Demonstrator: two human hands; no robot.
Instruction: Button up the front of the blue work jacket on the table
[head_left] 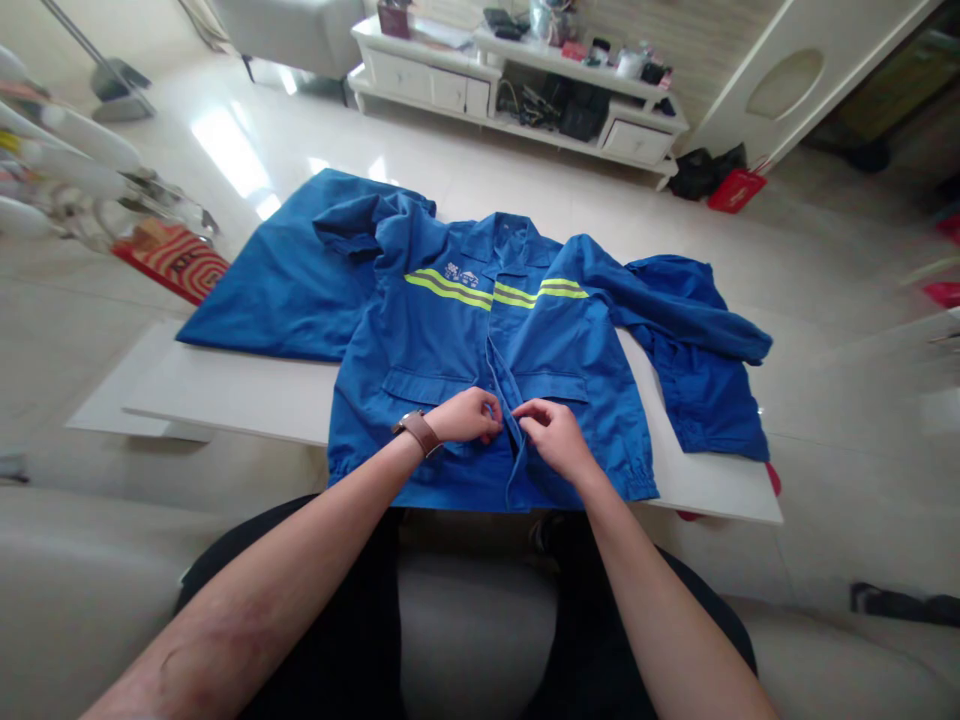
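A blue work jacket (442, 340) with yellow-and-grey reflective stripes lies front side up, its collar at the far end. Its front placket is closed near the chest and parts lower down. My left hand (471, 415), with a brown-strapped watch on the wrist, pinches the front edge on the left side of the opening. On the other side, my right hand (553, 432) has thumb and fingers closed on the right placket edge. The fingertips are only partly visible. Both hands are close together near the lower pockets.
The jacket lies on a white table (240, 395). Folded blue cloth (292, 270) is at its left, and another blue garment (705, 390) at its right. Beyond stand a white TV cabinet (427, 80) and a red bag (737, 188). A red patterned bag (169, 258) is at left.
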